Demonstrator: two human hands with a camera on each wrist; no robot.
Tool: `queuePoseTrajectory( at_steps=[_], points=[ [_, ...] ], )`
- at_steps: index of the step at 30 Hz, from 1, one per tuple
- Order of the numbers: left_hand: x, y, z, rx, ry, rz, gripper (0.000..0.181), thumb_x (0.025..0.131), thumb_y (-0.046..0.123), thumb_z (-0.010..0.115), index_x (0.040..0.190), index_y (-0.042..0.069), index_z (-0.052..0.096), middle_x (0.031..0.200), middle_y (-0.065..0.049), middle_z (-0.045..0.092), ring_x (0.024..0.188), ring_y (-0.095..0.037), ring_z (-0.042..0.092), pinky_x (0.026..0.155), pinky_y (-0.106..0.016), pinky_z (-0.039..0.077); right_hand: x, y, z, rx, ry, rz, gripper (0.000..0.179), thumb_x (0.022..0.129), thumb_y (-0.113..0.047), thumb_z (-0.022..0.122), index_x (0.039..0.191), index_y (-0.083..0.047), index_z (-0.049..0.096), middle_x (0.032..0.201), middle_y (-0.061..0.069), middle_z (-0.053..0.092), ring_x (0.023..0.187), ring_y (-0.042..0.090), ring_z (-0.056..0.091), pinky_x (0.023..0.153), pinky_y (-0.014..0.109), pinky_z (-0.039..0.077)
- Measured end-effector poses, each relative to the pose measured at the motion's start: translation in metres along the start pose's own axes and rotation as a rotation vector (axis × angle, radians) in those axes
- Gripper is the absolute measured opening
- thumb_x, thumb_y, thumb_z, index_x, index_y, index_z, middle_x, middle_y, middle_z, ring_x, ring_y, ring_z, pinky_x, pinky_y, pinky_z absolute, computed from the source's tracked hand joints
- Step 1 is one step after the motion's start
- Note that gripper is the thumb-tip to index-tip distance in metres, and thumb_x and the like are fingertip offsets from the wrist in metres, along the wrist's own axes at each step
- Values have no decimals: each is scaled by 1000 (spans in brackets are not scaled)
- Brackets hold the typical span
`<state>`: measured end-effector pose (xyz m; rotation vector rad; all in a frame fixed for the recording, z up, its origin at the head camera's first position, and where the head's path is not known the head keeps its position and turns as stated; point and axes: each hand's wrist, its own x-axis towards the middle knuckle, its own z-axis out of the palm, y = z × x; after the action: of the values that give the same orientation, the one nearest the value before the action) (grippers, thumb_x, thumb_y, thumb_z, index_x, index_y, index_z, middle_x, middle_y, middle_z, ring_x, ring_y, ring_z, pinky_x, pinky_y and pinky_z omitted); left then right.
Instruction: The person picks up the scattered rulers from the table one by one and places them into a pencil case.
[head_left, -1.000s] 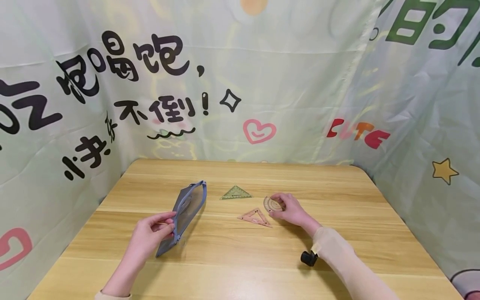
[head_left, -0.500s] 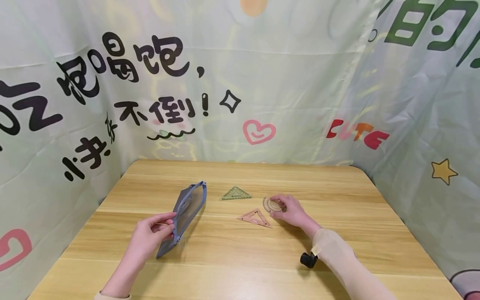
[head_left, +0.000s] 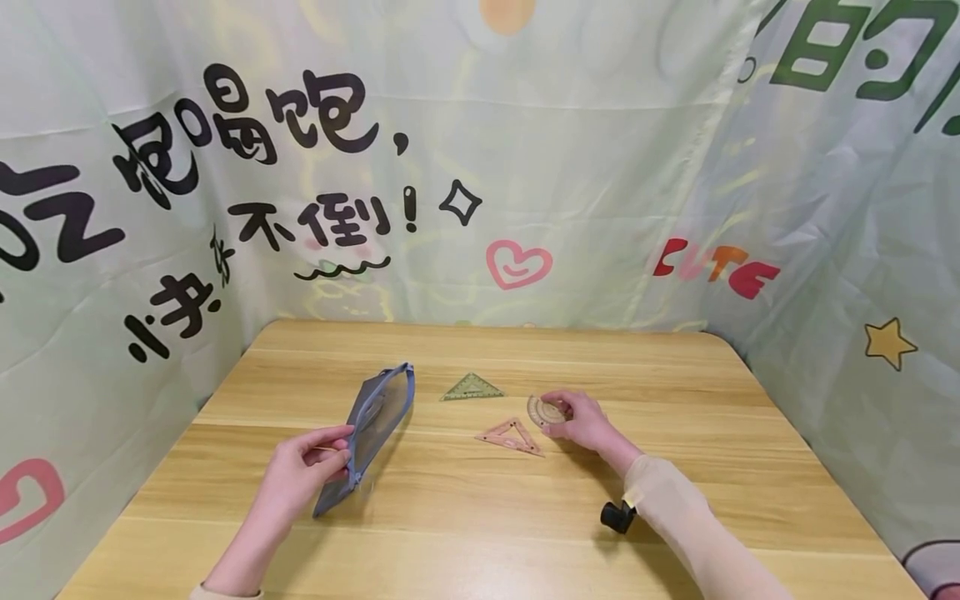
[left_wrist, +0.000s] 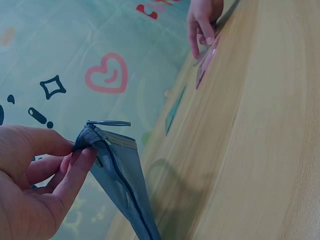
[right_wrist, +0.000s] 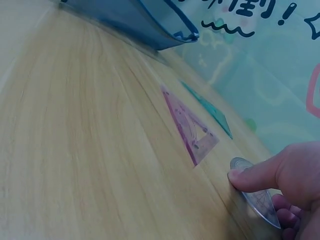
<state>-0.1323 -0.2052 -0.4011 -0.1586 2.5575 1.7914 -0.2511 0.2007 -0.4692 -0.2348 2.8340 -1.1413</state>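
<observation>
My left hand (head_left: pixel 303 467) pinches the rim of a blue zippered mesh pouch (head_left: pixel 378 421), whose mouth gapes toward the right. In the left wrist view, thumb and fingers grip the pouch (left_wrist: pixel 122 175) at its zipper edge. My right hand (head_left: pixel 581 418) holds a clear protractor (head_left: pixel 542 411) by its edges, at or just above the tabletop. The right wrist view has the thumb on one end of the protractor (right_wrist: pixel 257 200). Nearest to that hand lies a pink set square (head_left: pixel 512 437); farther back is a green set square (head_left: pixel 472 387).
The wooden table (head_left: pixel 480 517) has printed curtains (head_left: pixel 585 183) hanging behind it and along both sides. A small black device (head_left: pixel 617 517) is fixed at the right sleeve (head_left: pixel 675 500).
</observation>
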Motion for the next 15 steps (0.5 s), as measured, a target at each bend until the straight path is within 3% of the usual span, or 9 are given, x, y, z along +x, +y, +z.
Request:
queuePoseTrajectory(
  at_steps=[8, 15],
  points=[
    [1, -1, 0, -2, -2, 4, 39, 91, -2, 65, 129, -5, 61, 100, -10, 65, 77, -2, 65, 75, -23, 63, 4, 1, 0, 54, -13, 25, 61, 69, -3, 84, 126, -2, 63, 99, 14, 59, 89, 22, 51, 76, 25, 41],
    [1, -2, -1, 1, -6, 13, 39, 91, -3, 64, 129, -6, 61, 100, -10, 65, 78, -1, 65, 75, -24, 63, 7, 4, -5, 43, -62, 7, 56, 74, -8, 83, 126, -2, 62, 94, 13, 60, 85, 20, 52, 71, 25, 43]
  ],
)
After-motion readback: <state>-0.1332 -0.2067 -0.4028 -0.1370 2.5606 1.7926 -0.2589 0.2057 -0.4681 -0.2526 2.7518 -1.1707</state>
